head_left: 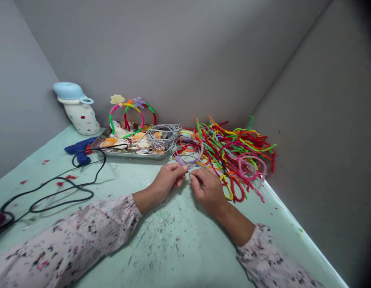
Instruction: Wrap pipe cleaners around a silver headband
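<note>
Item: black cord (92, 193), well left of my grip on the pale green table (161, 256); its slack loops lie outside my working spot, probably to spare my sleeves.
Item: white bottle (81, 114) with pale blue cap, far left and beyond my grip, near the wall, likely so no elbow knocks it.
Item: blue glue gun, by its look (79, 147), left of my grip, lying beside the tray.
Item: metal tray (140, 156), ahead and left of my grip; its low rim keeps the shells (140, 138) together. Two fuzzy hoops with flowers (110, 120) stand upright there, perhaps propped by the shells.
Item: coil of silver wire (166, 132), just beyond my grip, resting over the tray's right end.
Item: left hand (167, 182), my grip narrowed, thumb against fingers, steadying one side of the ring.
Item: wire ring, part wrapped in lilac (180, 160), at my fingertips, its far side by the heap.
Item: right hand (208, 190), pinching a thin wire end (190, 173), presumably the ring's; a fine strand calls for fingertips.
Item: heap of coloured fuzzy stems (233, 140), right of and beyond my grip, seemingly within easy reach.
Item: pink rings (240, 166), further right, atop the heap.
</note>
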`<state>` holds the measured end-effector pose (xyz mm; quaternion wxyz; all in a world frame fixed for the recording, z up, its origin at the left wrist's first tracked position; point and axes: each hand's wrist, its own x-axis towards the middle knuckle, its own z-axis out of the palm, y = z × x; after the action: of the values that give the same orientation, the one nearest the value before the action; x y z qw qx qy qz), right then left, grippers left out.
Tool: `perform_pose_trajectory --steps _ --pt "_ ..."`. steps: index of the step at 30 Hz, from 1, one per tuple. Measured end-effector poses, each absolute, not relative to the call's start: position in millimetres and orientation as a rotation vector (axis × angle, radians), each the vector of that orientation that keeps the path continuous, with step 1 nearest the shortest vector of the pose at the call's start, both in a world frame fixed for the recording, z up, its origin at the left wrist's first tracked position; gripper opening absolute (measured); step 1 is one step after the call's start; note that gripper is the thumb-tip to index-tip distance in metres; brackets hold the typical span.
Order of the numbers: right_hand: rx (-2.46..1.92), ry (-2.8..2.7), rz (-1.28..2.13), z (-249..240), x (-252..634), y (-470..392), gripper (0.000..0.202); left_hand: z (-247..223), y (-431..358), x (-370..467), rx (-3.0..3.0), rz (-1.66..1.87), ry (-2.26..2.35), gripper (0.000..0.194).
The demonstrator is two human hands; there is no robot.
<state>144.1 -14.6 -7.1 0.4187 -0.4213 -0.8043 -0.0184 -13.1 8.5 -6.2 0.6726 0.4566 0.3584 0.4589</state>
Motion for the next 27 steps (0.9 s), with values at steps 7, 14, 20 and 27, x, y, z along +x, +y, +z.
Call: perform_pose_trajectory --steps 7,14,20,27 --pt "-1.046 -2.002 -0.017 -6.1 143.3 -15.6 0.013 -6.3 9.7 -13.7 1.023 1.023 0.807 0.032" --pt "-1.049 -1.994 0.032 -6.3 143.0 -16.3 0.012 -3.5 7.5 -13.7 0.996 1.039 0.811 0.031" --pt "-1.070 -1.976 0.040 -7.2 143.0 -16.4 0.013 -2.9 7.7 -12.7 0.989 1.045 0.800 0.031" --pt "-1.065 -1.969 0.032 -6.8 142.9 -15.0 0.013 -6.3 8.7 -12.5 1.017 1.040 0.808 0.032"
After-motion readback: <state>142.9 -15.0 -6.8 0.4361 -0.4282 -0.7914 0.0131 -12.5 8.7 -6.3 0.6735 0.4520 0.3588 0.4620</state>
